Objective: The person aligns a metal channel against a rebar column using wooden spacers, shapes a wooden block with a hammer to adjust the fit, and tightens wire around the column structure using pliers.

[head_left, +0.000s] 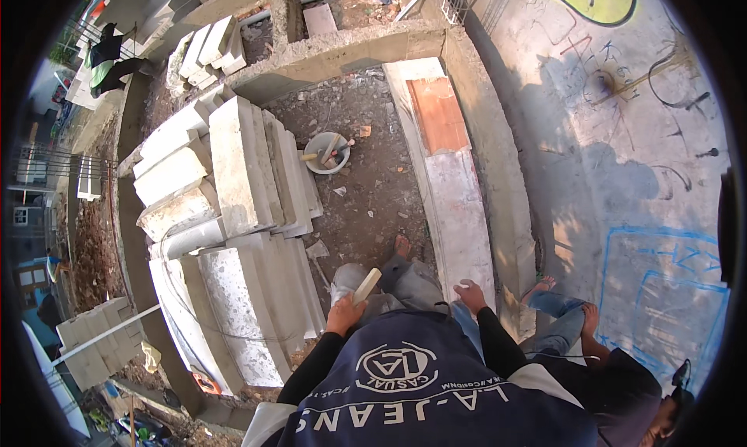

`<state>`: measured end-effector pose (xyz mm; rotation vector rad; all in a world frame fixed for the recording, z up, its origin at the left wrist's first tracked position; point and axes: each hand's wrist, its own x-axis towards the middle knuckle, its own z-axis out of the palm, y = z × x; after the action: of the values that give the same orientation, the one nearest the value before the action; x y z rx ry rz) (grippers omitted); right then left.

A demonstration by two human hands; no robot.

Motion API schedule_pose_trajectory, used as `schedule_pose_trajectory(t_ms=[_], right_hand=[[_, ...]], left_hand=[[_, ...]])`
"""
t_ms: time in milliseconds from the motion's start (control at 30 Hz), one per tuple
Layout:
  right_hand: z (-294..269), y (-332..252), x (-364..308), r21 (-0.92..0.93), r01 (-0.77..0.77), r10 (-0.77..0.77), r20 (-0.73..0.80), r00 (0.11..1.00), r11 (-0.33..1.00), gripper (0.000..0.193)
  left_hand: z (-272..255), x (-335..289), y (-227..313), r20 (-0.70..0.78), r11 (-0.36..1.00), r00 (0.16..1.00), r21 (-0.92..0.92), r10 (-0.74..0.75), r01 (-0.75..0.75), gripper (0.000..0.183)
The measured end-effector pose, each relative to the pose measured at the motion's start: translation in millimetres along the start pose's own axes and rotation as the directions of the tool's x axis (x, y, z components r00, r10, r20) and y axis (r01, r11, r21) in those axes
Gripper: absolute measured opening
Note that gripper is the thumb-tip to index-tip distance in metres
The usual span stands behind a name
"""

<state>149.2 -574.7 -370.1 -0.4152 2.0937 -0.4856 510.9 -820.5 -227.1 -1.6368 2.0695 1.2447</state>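
Note:
My left hand, near my left knee, is closed around a short, pale yellow wooden piece. The wood points up and to the right, and its lower end is hidden in my grip. Beside the long pale board on my right, my right hand hangs with its fingers loosely apart, apparently holding nothing. An orange-brown panel lies on the far part of that board. Ahead of me on the dirt stands a grey bucket with several handled tools inside.
Pale blocks are stacked on my left, with a flat-headed tool beside them. A low concrete wall runs along the right. Another person sits close at my lower right; a second person is far left.

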Motion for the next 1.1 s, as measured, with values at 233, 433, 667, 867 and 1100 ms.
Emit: schedule_pose_trajectory(t_ms=[233, 433, 667, 867, 1100], right_hand=[[-104.5, -235.5, 85.0, 0.113, 0.119, -0.103, -0.143, 0.984, 0.986, 0.048], [-81.3, -273.3, 128.4, -0.046, 0.069, -0.073, -0.089, 0.993, 0.997, 0.05], [-49.2, -328.4, 198.8, -0.19, -0.023, 0.022, -0.008, 1.0, 0.981, 0.05], [-10.5, -386.7, 349.6, -0.347, 0.105, -0.074, 0.1, 0.992, 0.932, 0.05], [77.9, -446.1, 541.3, -0.449, 0.29, -0.204, 0.23, 0.951, 0.845, 0.048]], left_hand=[[-65.1, 84.1, 71.9, -0.078, 0.998, 0.995, 0.007, 0.066, -0.066, 0.051], [-105.7, 165.1, 82.5, 0.045, 1.0, 0.999, -0.012, -0.007, 0.007, 0.053], [-151.9, 279.6, 75.6, 0.131, 0.995, 0.987, 0.045, -0.095, 0.089, 0.045], [-142.5, 331.9, 59.5, 0.114, 0.99, 0.989, 0.111, -0.094, 0.082, 0.037], [-124.7, 362.2, 69.1, 0.081, 0.978, 0.978, 0.1, -0.19, 0.182, 0.03]])
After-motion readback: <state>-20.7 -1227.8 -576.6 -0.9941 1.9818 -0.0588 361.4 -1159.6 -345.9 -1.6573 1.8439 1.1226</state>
